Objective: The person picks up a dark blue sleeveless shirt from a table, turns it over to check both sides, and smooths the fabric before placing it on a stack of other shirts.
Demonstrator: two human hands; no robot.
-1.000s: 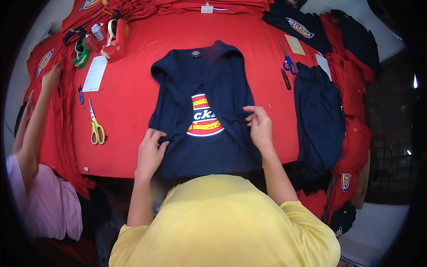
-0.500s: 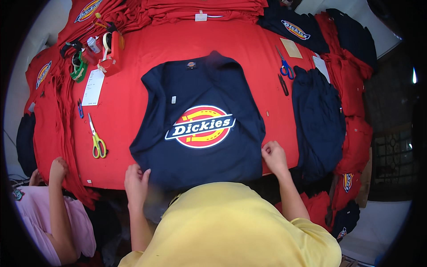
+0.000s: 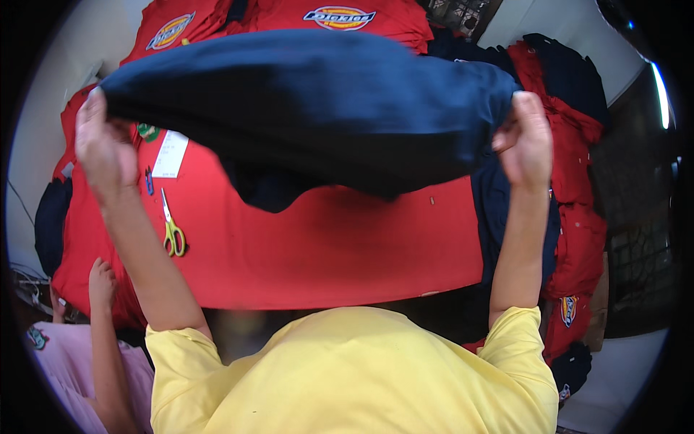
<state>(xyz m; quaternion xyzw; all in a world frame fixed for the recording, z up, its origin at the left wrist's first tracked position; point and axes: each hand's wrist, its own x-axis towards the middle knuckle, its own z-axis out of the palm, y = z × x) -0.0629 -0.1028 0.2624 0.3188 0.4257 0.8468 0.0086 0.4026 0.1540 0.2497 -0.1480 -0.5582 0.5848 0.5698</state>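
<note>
in the head view, a navy t-shirt point(image 3: 318, 108) was held up in the air above the red-covered table point(image 3: 325, 246), stretched between both hands. its left edge was gripped in the closed left hand point(image 3: 101, 148), and its right edge was pinched by the closed fingers of the right hand point(image 3: 524, 141). yellow-handled scissors point(image 3: 172, 231) and a white paper slip point(image 3: 170, 153) were seen on the cloth at the left, near a small blue tool point(image 3: 149, 181). red t-shirts point(image 3: 340, 18) were piled at the far side, and dark and red garments point(image 3: 571, 181) at the right. another person's hand point(image 3: 101, 282) was rested at the near left edge.
</note>
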